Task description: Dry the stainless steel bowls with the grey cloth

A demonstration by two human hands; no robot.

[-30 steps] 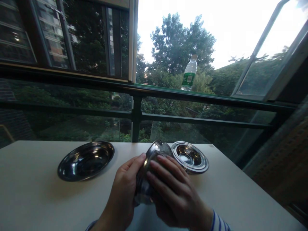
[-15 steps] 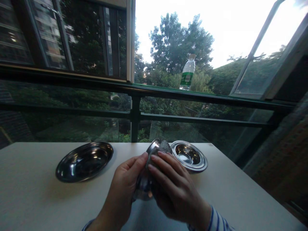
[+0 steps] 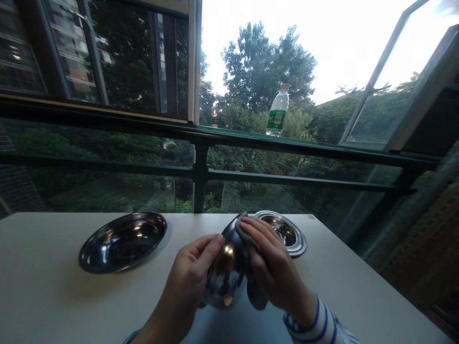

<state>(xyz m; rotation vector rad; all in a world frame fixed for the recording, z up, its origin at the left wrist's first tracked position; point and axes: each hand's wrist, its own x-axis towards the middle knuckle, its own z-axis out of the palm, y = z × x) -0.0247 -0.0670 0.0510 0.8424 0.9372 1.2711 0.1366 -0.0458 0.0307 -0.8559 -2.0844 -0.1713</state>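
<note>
A shiny steel bowl (image 3: 226,272) is held up on its side above the table, its curved outside towards me. My left hand (image 3: 191,277) grips its left edge, thumb on the outer surface and the other fingers partly hidden. Pressed against the bowl's upper right side is a dark grey cloth (image 3: 250,239), with my right hand (image 3: 274,267) closed over it. Part of the cloth hangs down below my right fingers. Behind that hand, a wide-rimmed steel dish (image 3: 296,243) rests on the table, partly covered by the fingers.
A large oval steel dish (image 3: 124,242) lies on the white table (image 3: 46,306) to the left. A clear plastic bottle with a green label (image 3: 277,117) stands on the dark railing (image 3: 233,138) beyond the table, before an open window.
My right hand has slid with the cloth towards the right side of the bowl, uncovering more of its outer surface. My left hand keeps its grip.
</note>
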